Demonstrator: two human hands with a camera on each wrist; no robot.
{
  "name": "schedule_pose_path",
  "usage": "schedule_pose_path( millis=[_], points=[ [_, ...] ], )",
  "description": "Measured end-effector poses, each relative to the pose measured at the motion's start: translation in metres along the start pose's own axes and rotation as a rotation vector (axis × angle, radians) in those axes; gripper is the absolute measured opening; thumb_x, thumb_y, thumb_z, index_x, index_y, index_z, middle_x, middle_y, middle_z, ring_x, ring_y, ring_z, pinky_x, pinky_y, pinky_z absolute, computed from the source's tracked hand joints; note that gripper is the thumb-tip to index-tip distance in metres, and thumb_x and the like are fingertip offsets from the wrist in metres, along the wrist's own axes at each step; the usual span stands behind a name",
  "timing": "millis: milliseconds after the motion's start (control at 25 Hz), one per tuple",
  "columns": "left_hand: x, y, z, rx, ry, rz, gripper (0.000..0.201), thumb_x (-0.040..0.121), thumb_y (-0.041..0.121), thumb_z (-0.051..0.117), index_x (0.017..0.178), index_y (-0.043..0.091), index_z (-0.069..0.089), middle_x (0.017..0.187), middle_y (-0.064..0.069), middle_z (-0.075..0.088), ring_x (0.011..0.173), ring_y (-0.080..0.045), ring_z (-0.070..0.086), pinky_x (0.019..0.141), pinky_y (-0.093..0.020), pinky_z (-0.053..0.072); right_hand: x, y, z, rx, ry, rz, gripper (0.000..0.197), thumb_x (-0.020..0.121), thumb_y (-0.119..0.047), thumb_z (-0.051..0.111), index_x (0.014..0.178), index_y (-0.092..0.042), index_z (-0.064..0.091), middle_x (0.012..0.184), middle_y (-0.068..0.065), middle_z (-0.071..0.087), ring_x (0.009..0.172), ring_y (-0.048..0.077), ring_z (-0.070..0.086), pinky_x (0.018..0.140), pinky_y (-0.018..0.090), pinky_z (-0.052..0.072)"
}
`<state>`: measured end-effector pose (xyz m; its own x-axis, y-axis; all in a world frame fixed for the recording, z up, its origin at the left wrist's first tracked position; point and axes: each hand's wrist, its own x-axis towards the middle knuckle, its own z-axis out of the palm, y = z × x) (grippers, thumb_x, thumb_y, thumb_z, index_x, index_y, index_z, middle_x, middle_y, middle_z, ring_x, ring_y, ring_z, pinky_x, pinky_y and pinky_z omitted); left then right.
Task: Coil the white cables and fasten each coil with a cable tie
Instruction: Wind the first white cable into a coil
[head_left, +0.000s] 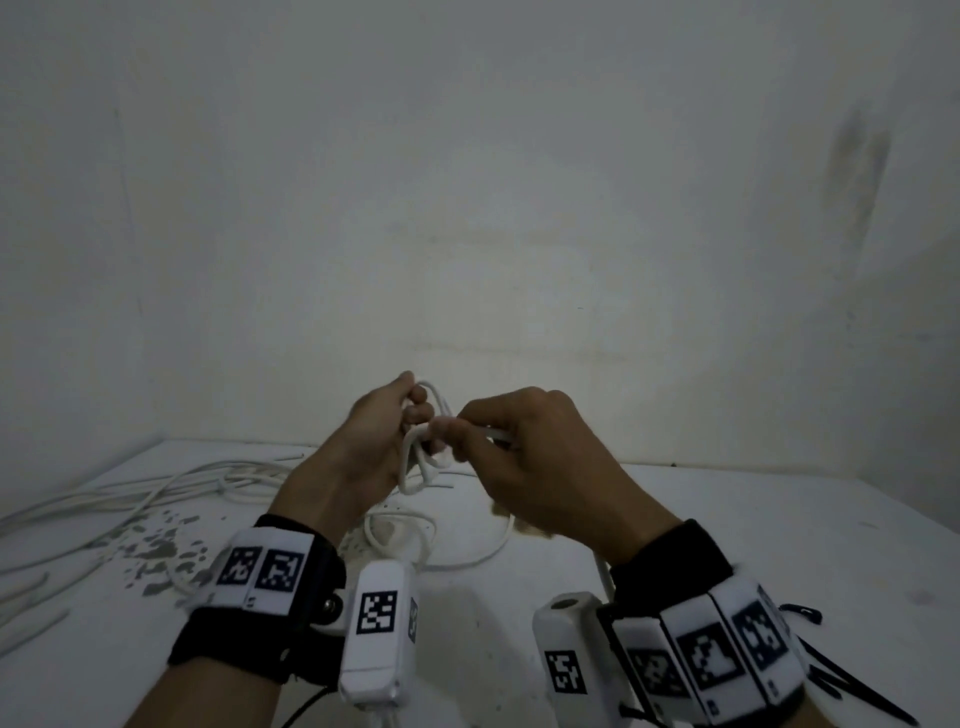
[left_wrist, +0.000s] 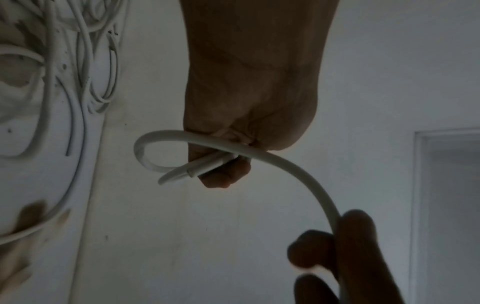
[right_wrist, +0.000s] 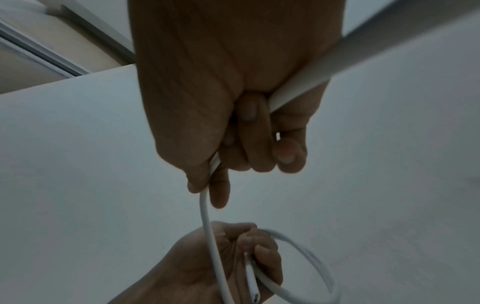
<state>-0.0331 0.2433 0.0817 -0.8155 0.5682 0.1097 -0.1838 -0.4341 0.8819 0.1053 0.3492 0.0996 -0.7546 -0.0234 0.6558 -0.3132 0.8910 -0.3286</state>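
Coiling: left hand (head_left: 370, 436) clamps the small coil (head_left: 422, 457); right hand (head_left: 524, 457), at 3 o'clock, pinches the cable (right_wrist: 207, 226); next, likely another loop.

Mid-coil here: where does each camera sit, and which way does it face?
Head: looks forward and down at left hand, right hand, both wristbands, table.
Left wrist: looks along the left hand gripping the white cable.
Right wrist: looks along the right hand toward the left.
All share the cable.
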Motion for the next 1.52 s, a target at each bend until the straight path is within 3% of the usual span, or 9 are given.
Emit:
schedule_pose_path(
  millis=[200,520,680,840,960,1080,1240,1400,1520],
  points=[
    [-0.011,-0.004,0.013,0.276,-0.115,-0.064,0.038,0.105,0.03,0.034,0.072,0.014,0.045,0.051,0.001,0.042,0.036,-0.009,0.028,0.04,-0.02,0.026,0.001,0.024,-0.004,-0.079,0.214,0.15,0.05,0.095,-0.054,0.054,0.066,-0.015,0.063,0.05,0.002,0.054,0.045,0.017,0.045,0.046,0.025,0.032],
    [-0.013,-0.01,0.018,0.629,-0.182,-0.081,0.037,0.104,0.033,0.033,0.071,0.019,0.041,0.051,0.008,0.028,0.043,-0.008,0.018,0.04,-0.019,0.02,-0.002,0.037,-0.022,-0.167,0.326,0.334,0.043,0.082,-0.068,0.061,0.077,-0.026,0.066,0.055,-0.008,0.054,0.055,0.014,0.054,0.048,0.026,0.036],
    [-0.013,-0.014,0.023,0.733,-0.16,-0.017,0.038,0.102,0.036,0.036,0.067,0.022,0.036,0.05,0.009,0.026,0.043,-0.009,0.019,0.042,-0.022,0.02,-0.003,0.042,-0.026,-0.089,0.32,0.36,0.039,0.08,-0.062,0.069,0.075,-0.024,0.063,0.054,-0.006,0.055,0.053,0.015,0.053,0.052,0.03,0.042],
    [-0.013,-0.014,0.015,0.557,-0.096,-0.015,0.046,0.093,0.057,0.049,0.065,0.023,0.036,0.053,0.006,0.019,0.043,-0.011,0.014,0.043,-0.024,0.013,-0.003,0.037,-0.038,0.234,0.11,0.344,0.007,0.094,-0.03,0.065,0.092,-0.025,0.068,0.059,-0.006,0.056,0.044,0.005,0.047,0.05,0.026,0.045],
    [-0.014,-0.006,0.008,0.324,-0.077,-0.039,0.049,0.079,0.064,0.062,0.065,0.02,0.044,0.049,0.007,0.014,0.037,-0.009,0.01,0.042,-0.023,0.01,-0.01,0.041,-0.05,0.316,-0.019,0.353,0.007,0.096,-0.027,0.063,0.101,-0.027,0.068,0.077,0.003,0.064,0.049,0.015,0.06,0.054,0.024,0.051],
    [-0.017,0.0,0.009,0.172,-0.145,-0.054,0.043,0.08,0.055,0.061,0.062,0.019,0.043,0.04,0.011,0.015,0.029,-0.005,0.011,0.037,-0.018,0.01,-0.013,0.05,-0.046,0.256,0.138,0.39,0.008,0.085,-0.038,0.075,0.082,-0.031,0.075,0.067,-0.001,0.066,0.054,0.016,0.065,0.06,0.028,0.054],
    [-0.02,-0.002,0.018,0.026,-0.223,-0.114,0.04,0.081,0.047,0.058,0.056,0.022,0.039,0.035,0.011,0.017,0.027,-0.004,0.007,0.033,-0.015,0.009,-0.011,0.055,-0.03,-0.008,0.276,0.487,0.015,0.076,-0.05,0.08,0.078,-0.035,0.079,0.053,-0.015,0.058,0.052,-0.001,0.054,0.052,0.016,0.037],
    [-0.021,-0.005,0.024,-0.023,-0.214,-0.124,0.046,0.079,0.052,0.059,0.057,0.024,0.03,0.034,0.01,0.016,0.031,-0.007,0.003,0.032,-0.016,0.01,-0.005,0.053,-0.01,0.145,0.17,0.508,0.04,0.094,-0.043,0.063,0.081,-0.008,0.078,0.074,0.015,0.072,0.054,0.01,0.058,0.056,0.04,0.055],
    [-0.018,-0.007,0.023,-0.007,-0.135,-0.086,0.051,0.081,0.056,0.061,0.057,0.025,0.028,0.038,0.009,0.014,0.028,-0.006,0.011,0.034,-0.016,0.011,-0.003,0.048,-0.011,0.573,0.008,0.623,0.053,0.102,-0.043,0.048,0.095,0.003,0.073,0.091,0.017,0.072,0.07,0.019,0.066,0.072,0.04,0.06]
  ],
)
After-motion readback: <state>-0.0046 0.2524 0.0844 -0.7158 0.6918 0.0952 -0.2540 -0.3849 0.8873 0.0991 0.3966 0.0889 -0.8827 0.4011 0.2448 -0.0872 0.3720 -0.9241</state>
